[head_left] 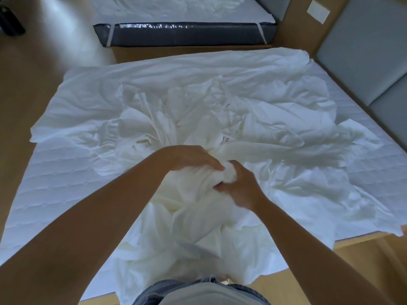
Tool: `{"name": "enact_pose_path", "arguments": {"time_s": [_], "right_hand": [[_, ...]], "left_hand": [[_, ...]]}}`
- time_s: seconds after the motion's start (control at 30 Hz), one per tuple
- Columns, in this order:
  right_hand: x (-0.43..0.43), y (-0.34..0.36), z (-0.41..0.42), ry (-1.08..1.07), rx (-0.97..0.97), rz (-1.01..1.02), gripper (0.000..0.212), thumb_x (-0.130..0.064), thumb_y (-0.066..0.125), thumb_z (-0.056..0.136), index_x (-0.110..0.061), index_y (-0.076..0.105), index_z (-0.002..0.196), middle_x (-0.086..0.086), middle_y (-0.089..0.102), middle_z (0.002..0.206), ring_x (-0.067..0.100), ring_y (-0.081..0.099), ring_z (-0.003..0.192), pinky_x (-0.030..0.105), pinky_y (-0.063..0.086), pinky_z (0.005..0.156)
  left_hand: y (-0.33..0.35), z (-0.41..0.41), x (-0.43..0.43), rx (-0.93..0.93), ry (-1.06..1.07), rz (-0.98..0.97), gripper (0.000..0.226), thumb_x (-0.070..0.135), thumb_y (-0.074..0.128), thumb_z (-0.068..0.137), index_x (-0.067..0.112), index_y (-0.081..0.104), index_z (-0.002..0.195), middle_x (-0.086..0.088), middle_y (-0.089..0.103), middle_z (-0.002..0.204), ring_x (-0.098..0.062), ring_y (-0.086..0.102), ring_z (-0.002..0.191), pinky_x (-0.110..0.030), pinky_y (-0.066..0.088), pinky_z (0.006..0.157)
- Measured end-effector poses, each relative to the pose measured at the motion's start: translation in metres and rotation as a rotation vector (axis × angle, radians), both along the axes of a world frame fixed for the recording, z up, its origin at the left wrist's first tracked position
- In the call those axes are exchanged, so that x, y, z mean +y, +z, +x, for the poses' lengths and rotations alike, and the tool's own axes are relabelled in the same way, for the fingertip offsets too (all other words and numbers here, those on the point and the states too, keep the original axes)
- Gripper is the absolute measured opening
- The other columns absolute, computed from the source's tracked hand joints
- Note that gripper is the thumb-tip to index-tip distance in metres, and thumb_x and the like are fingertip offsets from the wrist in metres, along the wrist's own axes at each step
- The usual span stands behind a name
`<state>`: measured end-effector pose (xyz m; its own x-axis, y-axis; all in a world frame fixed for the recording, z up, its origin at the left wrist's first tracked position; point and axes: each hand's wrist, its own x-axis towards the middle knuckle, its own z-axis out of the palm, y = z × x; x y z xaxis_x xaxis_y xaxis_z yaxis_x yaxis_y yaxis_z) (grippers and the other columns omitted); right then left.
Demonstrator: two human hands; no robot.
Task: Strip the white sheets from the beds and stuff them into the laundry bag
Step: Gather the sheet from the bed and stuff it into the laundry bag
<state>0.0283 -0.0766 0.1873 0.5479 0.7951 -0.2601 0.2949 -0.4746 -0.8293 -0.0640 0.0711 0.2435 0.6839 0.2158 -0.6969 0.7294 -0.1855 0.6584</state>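
Gripping a rumpled white sheet (220,95) at the centre of the frame, a person's left hand (189,157) and right hand (240,186) meet, the fingers of both curled tight into the bunched cloth. The sheet lies loose across the near bed (55,172), spilling over its lower edge. A second bed (187,34) with more white linen (176,5) sits at the top of the frame.
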Motion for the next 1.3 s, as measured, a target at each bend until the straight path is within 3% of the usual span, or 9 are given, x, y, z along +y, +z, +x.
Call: {"name": "enact_pose_path", "arguments": {"time_s": [0.17, 0.3, 0.4, 0.6, 0.7, 0.8, 0.9, 1.1, 1.3], "right_hand": [[-0.009, 0.021, 0.039, -0.352, 0.935, 0.111, 0.033, -0.021, 0.065, 0.067, -0.009, 0.069, 0.097, 0.014, 0.067, 0.087, 0.030, 0.064, 0.079, 0.039, 0.049, 0.079], [-0.018, 0.043, 0.048, -0.211, 1.024, 0.148, 0.011, -0.011, 0.060, 0.077, -0.007, 0.068, 0.069, 0.000, 0.064, 0.057, 0.013, 0.063, 0.053, 0.030, 0.043, 0.064], [-0.023, 0.046, 0.048, -0.164, 1.128, -0.006, 0.036, -0.020, 0.079, 0.050, -0.004, 0.071, 0.081, 0.006, 0.065, 0.068, 0.019, 0.065, 0.061, 0.030, 0.045, 0.068], [-0.018, 0.063, 0.029, 0.044, -0.006, -0.378, 0.095, -0.063, 0.062, 0.076, -0.029, 0.013, 0.150, 0.006, 0.026, 0.151, 0.027, 0.031, 0.137, 0.043, 0.034, 0.106], [-0.020, 0.057, 0.002, 0.442, -0.550, -0.441, 0.124, -0.068, 0.071, 0.062, -0.036, -0.012, 0.148, 0.005, 0.000, 0.156, 0.027, 0.004, 0.144, 0.048, 0.018, 0.115], [-0.014, 0.029, -0.001, 0.464, -0.809, -0.436, 0.114, -0.069, 0.070, 0.063, -0.033, 0.005, 0.149, 0.007, 0.033, 0.142, 0.027, 0.035, 0.130, 0.039, 0.033, 0.102], [-0.008, 0.012, 0.010, 0.324, -0.484, -0.362, 0.074, -0.053, 0.076, 0.067, -0.025, 0.045, 0.129, -0.003, 0.059, 0.107, 0.020, 0.057, 0.099, 0.028, 0.042, 0.079], [0.007, 0.013, 0.027, -0.267, 0.603, -0.086, 0.018, -0.010, 0.071, 0.078, -0.002, 0.067, 0.095, 0.011, 0.068, 0.074, 0.023, 0.068, 0.062, 0.028, 0.052, 0.059], [0.022, 0.034, 0.040, -0.142, 0.895, -0.129, 0.023, -0.026, 0.054, 0.087, -0.008, 0.066, 0.095, 0.010, 0.069, 0.083, 0.026, 0.067, 0.076, 0.035, 0.051, 0.071]], "left_hand": [[-0.013, 0.001, -0.045, -0.237, -0.690, 1.027, 0.132, 0.055, 0.081, 0.062, 0.031, -0.015, 0.150, -0.010, -0.025, 0.156, -0.033, -0.022, 0.144, -0.058, -0.003, 0.113], [-0.033, 0.008, -0.039, -0.836, -0.532, 1.361, 0.124, 0.061, 0.081, 0.046, 0.027, 0.019, 0.148, -0.019, 0.018, 0.154, -0.035, 0.015, 0.142, -0.063, 0.024, 0.106], [-0.024, 0.016, -0.036, -0.823, -0.406, 1.156, 0.106, 0.053, 0.082, 0.057, 0.024, 0.031, 0.145, -0.017, 0.047, 0.138, -0.033, 0.044, 0.127, -0.052, 0.045, 0.098], [-0.038, 0.012, -0.013, -0.304, -0.249, 0.707, 0.059, 0.038, 0.082, 0.066, 0.021, 0.061, 0.119, -0.001, 0.067, 0.109, -0.021, 0.062, 0.100, -0.027, 0.045, 0.078], [-0.038, 0.015, -0.007, -0.057, -0.195, 0.397, 0.060, 0.036, 0.085, 0.061, 0.018, 0.061, 0.113, 0.001, 0.065, 0.110, -0.019, 0.060, 0.097, -0.028, 0.048, 0.078], [-0.034, 0.011, -0.001, 0.087, -0.131, 0.098, 0.048, 0.032, 0.084, 0.057, 0.018, 0.067, 0.099, -0.005, 0.070, 0.098, -0.026, 0.067, 0.092, -0.041, 0.055, 0.085], [-0.033, 0.004, -0.003, 0.127, -0.112, 0.045, 0.064, 0.038, 0.084, 0.065, 0.017, 0.060, 0.120, -0.007, 0.067, 0.113, -0.027, 0.065, 0.103, -0.041, 0.053, 0.090], [-0.050, -0.013, -0.040, -0.109, -0.639, 0.952, 0.146, 0.063, 0.081, 0.052, 0.035, -0.028, 0.144, -0.012, -0.021, 0.157, -0.033, -0.018, 0.145, -0.061, -0.001, 0.112], [-0.042, 0.001, -0.009, -0.502, -0.353, 1.031, 0.092, 0.057, 0.075, 0.065, 0.030, 0.033, 0.141, -0.004, 0.063, 0.118, -0.023, 0.062, 0.105, -0.035, 0.048, 0.084]]}}
